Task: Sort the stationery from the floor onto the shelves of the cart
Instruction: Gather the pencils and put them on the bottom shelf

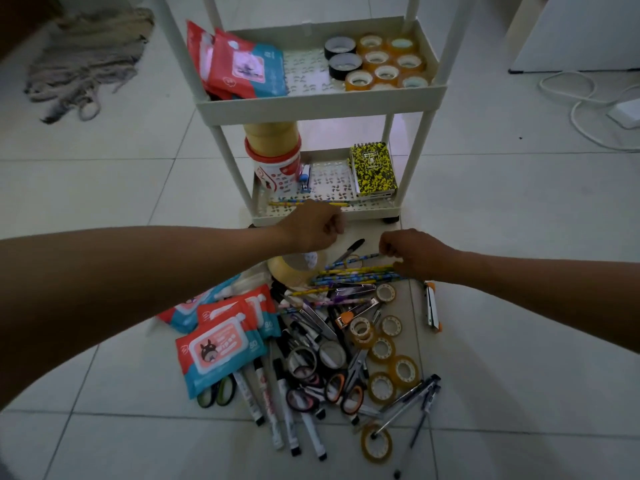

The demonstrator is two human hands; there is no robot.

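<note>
Just beyond the left hand (313, 227), curled at the low rim of the white plastic cart (322, 98), a few slim patterned pencils (308, 203) lie along the bottom shelf's front edge; whether its fingers pinch one I cannot tell. The right hand (412, 252) pinches a thin blue patterned pencil (360, 259) from the bundle beneath it, likely to match those. Nearer me lies the glossy floor pile of stationery (322, 358): tape rings, markers, scissors

A home room, by its look: pale tiled floor (121, 188), a rumpled cloth (86, 64) dropped on it, a white power cable (571, 98) (adapter attached) trailing beside white furniture (581, 29).
</note>
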